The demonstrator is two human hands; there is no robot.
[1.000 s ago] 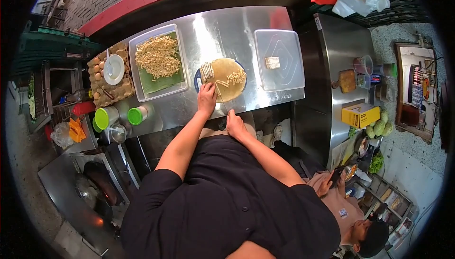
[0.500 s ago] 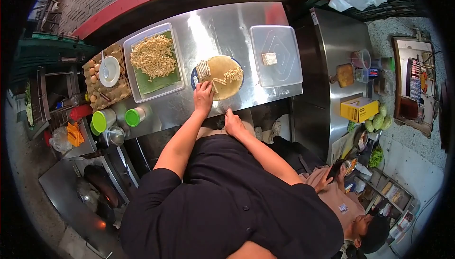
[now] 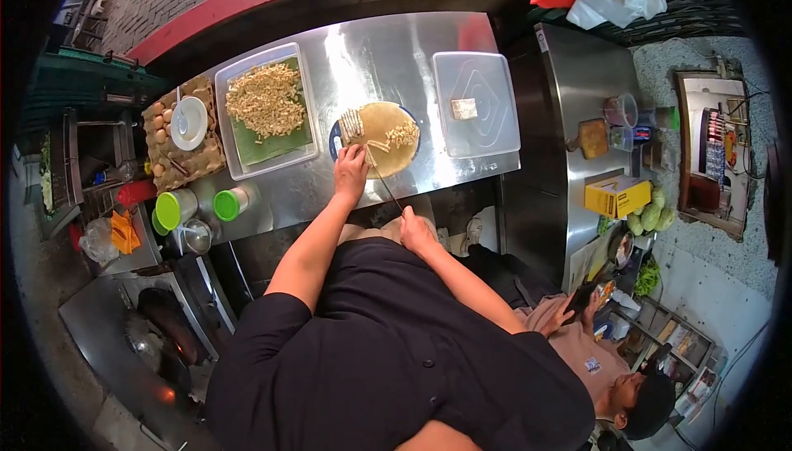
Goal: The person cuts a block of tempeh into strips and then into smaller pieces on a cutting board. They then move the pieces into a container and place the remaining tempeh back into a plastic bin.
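On a round cutting board (image 3: 388, 166) lies a sliced block of tempeh (image 3: 351, 124), with small cut tempeh pieces (image 3: 403, 135) to its right. My left hand (image 3: 352, 172) rests at the board's near left edge, its fingers bent together over tempeh strips that they partly hide. In my right hand (image 3: 418, 230), closed on the handle, is a knife (image 3: 386, 187). Its thin blade slants up and left over the board's near edge, its tip close to my left fingertips. The handle is mostly hidden in my fist.
Left of the board, a plastic tub (image 3: 310, 131) holds cut tempeh on a banana leaf (image 3: 254, 147). Beyond it are an egg tray (image 3: 202, 162) with a white bowl (image 3: 191, 121) and green-lidded containers (image 3: 227, 205). A plastic lid (image 3: 487, 133) bears a tempeh block (image 3: 464, 108). A person (image 3: 590, 352) holds a phone at right.
My right hand has moved a little right and nearer my body, drawing the knife back so more blade shows. My left hand stays at the tempeh. The whole view has shifted slightly.
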